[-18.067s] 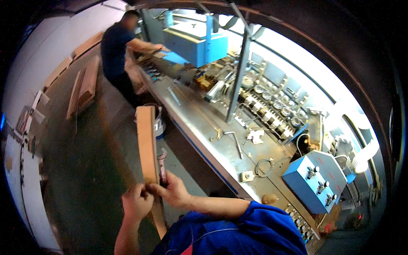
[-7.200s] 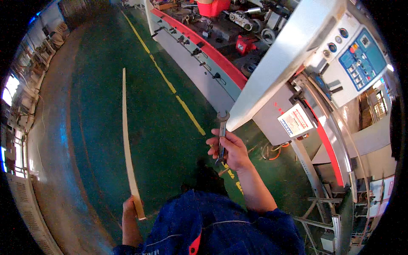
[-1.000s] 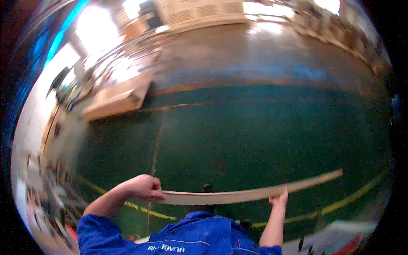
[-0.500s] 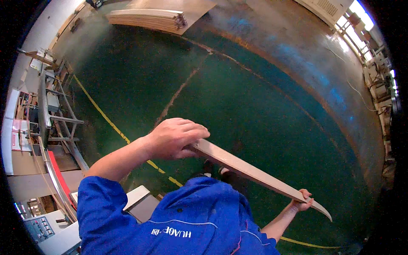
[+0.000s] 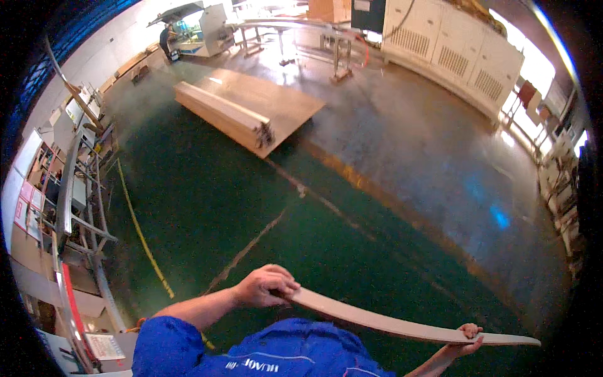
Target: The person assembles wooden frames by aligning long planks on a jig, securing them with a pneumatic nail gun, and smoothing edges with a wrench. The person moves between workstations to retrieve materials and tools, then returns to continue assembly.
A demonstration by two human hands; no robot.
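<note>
Across the front of my body I carry a long, pale wooden board [image 5: 377, 322], narrow and flat, which looks bowed through the fisheye. Its left end is gripped by my left hand [image 5: 267, 286], fingers curled over the tip. Farther along, near the other end, my right hand [image 5: 466, 338] wraps round it from below, with a short length of board sticking out past the fingers. Both hands are closed on the same piece.
Ahead, a stack of long boards [image 5: 220, 110] lies on a flat brown sheet [image 5: 286, 103] on the floor. To the left runs a metal frame with rails [image 5: 78, 188]. White cabinets [image 5: 452, 56] stand at the far right. A person [image 5: 166, 43] is beside a machine [image 5: 204, 31] at the back.
The view has tipped up, bringing the board stack, far machine and cabinets into sight. My hands and the board appear lower in the picture, and both hands keep their grip.
</note>
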